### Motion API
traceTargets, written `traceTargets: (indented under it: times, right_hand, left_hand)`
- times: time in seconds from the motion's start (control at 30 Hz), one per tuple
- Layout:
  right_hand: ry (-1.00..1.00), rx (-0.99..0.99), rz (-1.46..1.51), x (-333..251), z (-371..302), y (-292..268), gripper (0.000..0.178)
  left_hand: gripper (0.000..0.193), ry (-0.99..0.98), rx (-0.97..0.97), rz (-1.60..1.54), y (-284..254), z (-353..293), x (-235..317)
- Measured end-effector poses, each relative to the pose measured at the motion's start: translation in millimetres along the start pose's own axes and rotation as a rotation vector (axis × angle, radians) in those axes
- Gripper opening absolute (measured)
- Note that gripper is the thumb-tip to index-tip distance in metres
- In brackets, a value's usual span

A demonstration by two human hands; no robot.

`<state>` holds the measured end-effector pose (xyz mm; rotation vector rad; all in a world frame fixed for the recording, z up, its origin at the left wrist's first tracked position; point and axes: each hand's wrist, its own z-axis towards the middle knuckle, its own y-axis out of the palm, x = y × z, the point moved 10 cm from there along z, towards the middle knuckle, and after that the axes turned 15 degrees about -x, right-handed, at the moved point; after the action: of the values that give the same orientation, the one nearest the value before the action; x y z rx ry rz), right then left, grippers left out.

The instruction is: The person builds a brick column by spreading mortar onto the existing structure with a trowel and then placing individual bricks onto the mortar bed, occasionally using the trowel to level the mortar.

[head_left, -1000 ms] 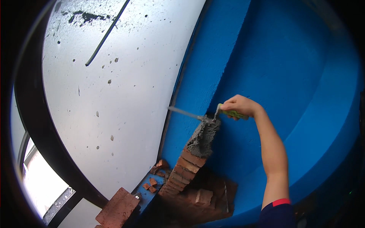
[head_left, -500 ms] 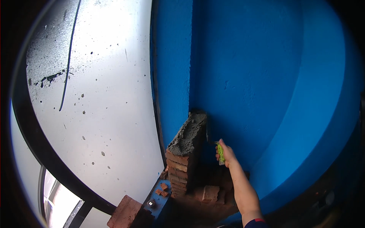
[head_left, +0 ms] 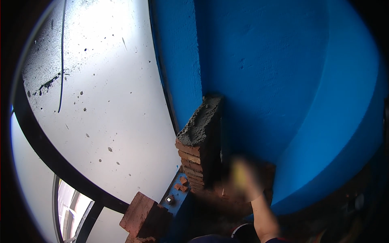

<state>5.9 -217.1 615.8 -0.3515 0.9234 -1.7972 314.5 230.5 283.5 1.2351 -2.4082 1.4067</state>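
Observation:
My right hand [head_left: 248, 184] is blurred by motion, low and right of a short brick pier. It is closed around the yellow-green handle [head_left: 239, 175] of a trowel, whose blade is lost in the blur and shadow. Wet grey mortar [head_left: 201, 123] lies in a rough, uneven bed along the top of the pier. Below it, courses of red brick [head_left: 189, 157] are stacked against the blue wall. My left hand is out of the picture.
Blue walls [head_left: 263, 73] rise behind and to the right. A spattered white panel [head_left: 117, 93] with a dark frame stands left. Brick pieces [head_left: 182, 184] lie on a blue ledge [head_left: 175, 202] beside the pier. Larger red bricks [head_left: 137, 212] sit nearer me.
My right hand has moved down and toward me with the trowel, away from the pier's top. The whole view has also shifted, so the pier appears higher.

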Motion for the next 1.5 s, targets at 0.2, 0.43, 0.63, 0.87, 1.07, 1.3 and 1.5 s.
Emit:
traceTargets:
  times: [0.2,0.43,0.63,0.87,1.07,1.3,1.5]
  right_hand:
    - [0.059,-0.126,0.129,-39.0,-2.0,-2.5,0.024]
    - [0.005,-0.164,0.265,33.9,54.5,8.2,0.024]
    - [0.475,-0.326,0.548,90.0,99.3,-31.2,0.027]
    - [0.279,-0.693,0.519,-1.1,238.0,-132.6,0.042]
    - [0.426,-1.117,0.177,-9.5,285.0,-127.7,0.042]
    - [0.281,-1.373,0.096,-70.6,236.9,-140.1,0.043]
    - [0.168,-1.074,-0.079,-20.9,272.3,-139.3,0.049]
  left_hand:
    - [0.037,-0.037,0.014,-0.010,2.8,-23.6,-9.5]
    - [0.037,-0.038,0.018,-0.014,4.9,-27.1,-9.8]
    - [0.037,-0.046,0.033,-0.039,17.2,-31.1,-13.2]
    - [0.036,-0.099,0.047,-0.106,52.9,-51.9,-41.5]
    - [0.036,-0.088,0.039,-0.153,90.1,-40.3,-60.7]
    - [0.036,-0.106,0.027,-0.235,136.0,-31.2,-77.3]
    - [0.035,-0.099,0.013,-0.250,147.7,-18.9,-79.2]
